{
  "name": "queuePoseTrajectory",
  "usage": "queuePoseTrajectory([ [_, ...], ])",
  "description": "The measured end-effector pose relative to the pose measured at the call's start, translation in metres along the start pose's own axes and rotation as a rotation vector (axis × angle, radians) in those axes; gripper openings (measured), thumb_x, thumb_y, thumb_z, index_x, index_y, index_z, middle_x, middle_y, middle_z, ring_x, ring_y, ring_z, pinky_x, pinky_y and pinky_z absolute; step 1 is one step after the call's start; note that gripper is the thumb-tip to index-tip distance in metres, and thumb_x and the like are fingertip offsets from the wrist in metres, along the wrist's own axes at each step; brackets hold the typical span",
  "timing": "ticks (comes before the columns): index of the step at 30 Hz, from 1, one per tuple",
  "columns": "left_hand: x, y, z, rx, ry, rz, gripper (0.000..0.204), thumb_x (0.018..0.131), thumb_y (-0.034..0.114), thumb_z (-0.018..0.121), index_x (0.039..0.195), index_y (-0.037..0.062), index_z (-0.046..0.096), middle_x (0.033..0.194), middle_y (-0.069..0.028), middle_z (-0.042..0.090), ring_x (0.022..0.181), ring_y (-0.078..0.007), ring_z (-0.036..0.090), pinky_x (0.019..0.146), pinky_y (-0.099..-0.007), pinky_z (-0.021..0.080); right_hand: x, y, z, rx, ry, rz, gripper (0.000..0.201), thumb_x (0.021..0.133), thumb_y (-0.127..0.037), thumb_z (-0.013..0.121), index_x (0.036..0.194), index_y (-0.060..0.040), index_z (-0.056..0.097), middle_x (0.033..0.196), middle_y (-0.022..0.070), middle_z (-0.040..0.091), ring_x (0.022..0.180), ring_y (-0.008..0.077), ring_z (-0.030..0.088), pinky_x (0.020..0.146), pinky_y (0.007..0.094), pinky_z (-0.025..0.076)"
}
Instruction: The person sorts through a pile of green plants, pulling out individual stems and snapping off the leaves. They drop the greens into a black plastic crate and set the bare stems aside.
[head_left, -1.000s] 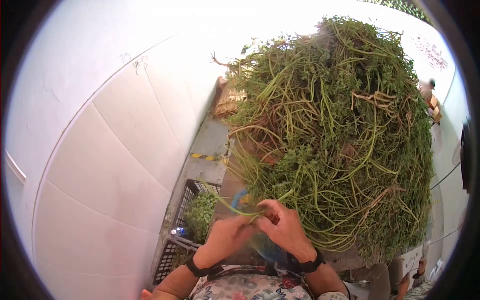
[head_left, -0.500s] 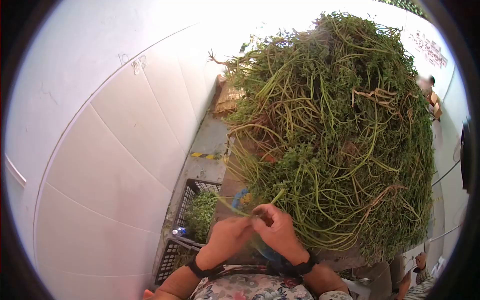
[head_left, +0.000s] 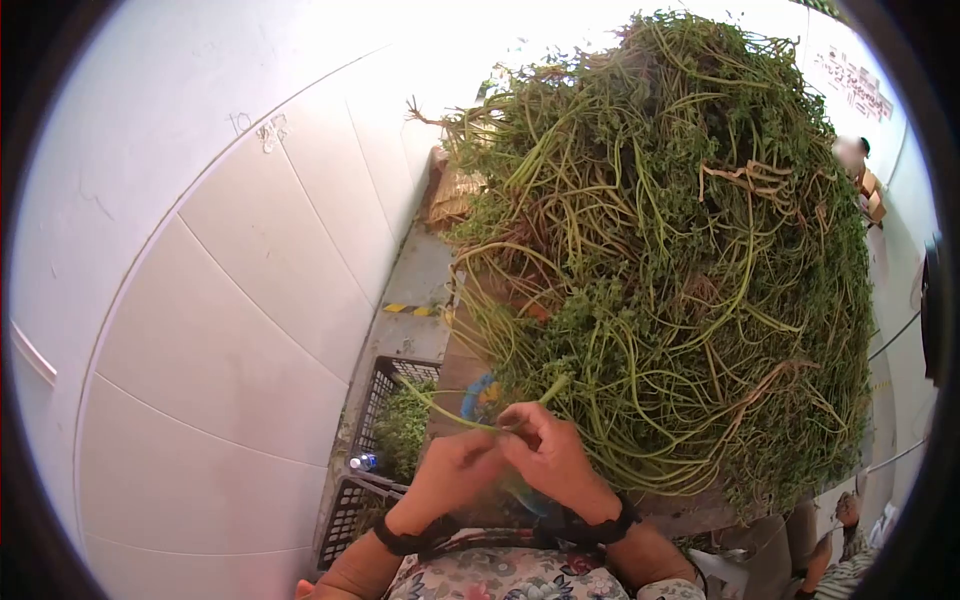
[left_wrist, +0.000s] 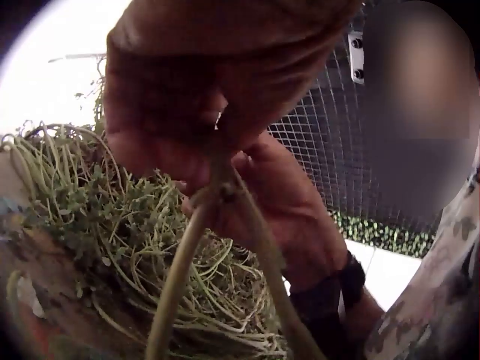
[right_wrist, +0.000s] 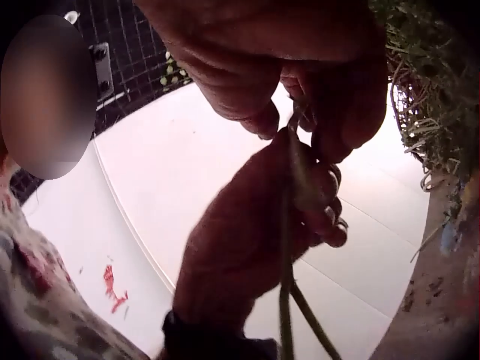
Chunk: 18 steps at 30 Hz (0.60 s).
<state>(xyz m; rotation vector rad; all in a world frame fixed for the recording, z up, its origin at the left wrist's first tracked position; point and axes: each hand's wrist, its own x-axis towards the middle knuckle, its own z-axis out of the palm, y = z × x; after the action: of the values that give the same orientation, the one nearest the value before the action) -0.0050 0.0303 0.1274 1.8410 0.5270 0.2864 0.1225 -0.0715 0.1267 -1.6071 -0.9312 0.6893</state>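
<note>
Close together at the table's near edge, both hands work on one forked green plant stem (head_left: 450, 412). My left hand (head_left: 455, 478) pinches it; the long free end sticks out to the left, over the crate. With thumb and fingertips, my right hand (head_left: 555, 462) pinches the same stem at the fork. Two stem branches (left_wrist: 178, 289) run down from the fingers in the left wrist view. From the right wrist, the left hand (right_wrist: 240, 225) shows below the right one, fingers curled at the stem. A large heap of leafy stems (head_left: 680, 260) rises just beyond the hands.
Left of the table (head_left: 690, 512) stands a black plastic crate (head_left: 368, 405) holding cut greens (head_left: 403, 425), with a second crate (head_left: 335, 515) nearer me. A blue ring-shaped item (head_left: 474, 398) lies by the heap. White wall panels (head_left: 230, 350) line the left; another person's arm (head_left: 822, 562) shows at lower right.
Both hands stay together on the stem and have shifted slightly. The stem's free end swung in, then back out to the left over the crate.
</note>
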Motion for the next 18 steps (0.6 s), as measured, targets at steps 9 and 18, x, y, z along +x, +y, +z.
queuePoseTrajectory([
  [9, 0.008, 0.004, -0.002, -0.081, 0.088, 0.289, 0.012, 0.079, 0.009, 0.063, 0.088, 0.0007, 0.062, 0.093, -0.0068, 0.061, 0.072, -0.0135, 0.058, 0.066, -0.0238, 0.046, 0.000, -0.009, -0.014, -0.069, -0.043, -0.074, 0.023, 0.081, -0.008, 0.061, 0.101, -0.0010, 0.054, 0.088, 0.0078, 0.061, 0.073, 0.0123, 0.059, 0.063, 0.0263, 0.048],
  [18, 0.008, -0.004, 0.013, 0.064, 0.112, 0.170, 0.014, 0.079, 0.007, 0.064, 0.076, -0.0014, 0.053, 0.102, -0.0110, 0.057, 0.065, -0.0106, 0.056, 0.056, -0.0217, 0.045, -0.002, 0.009, 0.003, 0.104, 0.043, 0.025, 0.020, 0.088, -0.018, 0.048, 0.096, -0.0011, 0.053, 0.076, 0.0143, 0.059, 0.067, 0.0219, 0.059, 0.062, 0.0333, 0.044],
])
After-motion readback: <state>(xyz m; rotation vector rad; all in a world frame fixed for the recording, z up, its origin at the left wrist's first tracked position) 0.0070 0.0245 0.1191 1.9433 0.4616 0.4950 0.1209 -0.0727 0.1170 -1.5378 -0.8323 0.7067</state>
